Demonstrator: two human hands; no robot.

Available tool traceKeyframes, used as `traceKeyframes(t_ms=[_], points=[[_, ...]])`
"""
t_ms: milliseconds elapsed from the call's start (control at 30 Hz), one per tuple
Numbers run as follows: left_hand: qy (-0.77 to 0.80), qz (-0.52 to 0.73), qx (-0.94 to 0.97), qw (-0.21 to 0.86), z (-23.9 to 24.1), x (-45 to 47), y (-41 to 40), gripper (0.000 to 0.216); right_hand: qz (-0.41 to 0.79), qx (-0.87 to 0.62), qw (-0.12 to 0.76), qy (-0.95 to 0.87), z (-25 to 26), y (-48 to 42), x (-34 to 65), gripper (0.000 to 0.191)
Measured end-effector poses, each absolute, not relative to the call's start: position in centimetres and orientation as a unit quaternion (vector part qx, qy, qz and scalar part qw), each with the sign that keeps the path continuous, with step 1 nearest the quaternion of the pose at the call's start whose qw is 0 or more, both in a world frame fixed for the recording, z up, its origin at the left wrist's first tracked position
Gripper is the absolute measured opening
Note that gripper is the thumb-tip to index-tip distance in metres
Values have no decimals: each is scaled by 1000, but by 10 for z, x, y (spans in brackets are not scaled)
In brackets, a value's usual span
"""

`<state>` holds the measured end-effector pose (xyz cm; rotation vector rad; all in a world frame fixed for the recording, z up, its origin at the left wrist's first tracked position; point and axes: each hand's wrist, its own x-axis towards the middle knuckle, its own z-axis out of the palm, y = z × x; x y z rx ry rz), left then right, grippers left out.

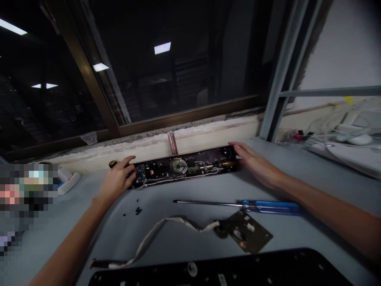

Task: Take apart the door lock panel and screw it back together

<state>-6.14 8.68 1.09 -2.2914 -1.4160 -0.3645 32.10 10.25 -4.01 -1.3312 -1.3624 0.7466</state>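
Note:
A long black lock panel (193,165), its inner side facing me, stands at the back of the table against the wall. It shows a blue circuit board, a round metal hub and white wires. My left hand (120,174) is closed around its left end, and my right hand (248,163) grips its right end, with the fingers partly hidden behind. A copper-coloured bar (172,143) sticks up behind the panel. In front lies a screwdriver (262,206) with a blue handle, and several small black screws (138,211) are scattered to the left.
A metal plate (253,234) with a cable in a pale sleeve (154,230) lies nearer to me. Along the front edge is a black cover (244,268). White devices and cables (351,147) lie at the right, beyond a grey metal post (276,95). A window spans the back.

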Motion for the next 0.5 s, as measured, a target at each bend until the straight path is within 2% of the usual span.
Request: traceKeyframes(t_ms=[200,500], points=[[-524,-100,-820,205,16,-57,87,23,327,-546,531,-559,-43,103,321,37],[-576,-128,-775,225,8,-45,81,16,316,-549,531,-563,-46,106,322,34]])
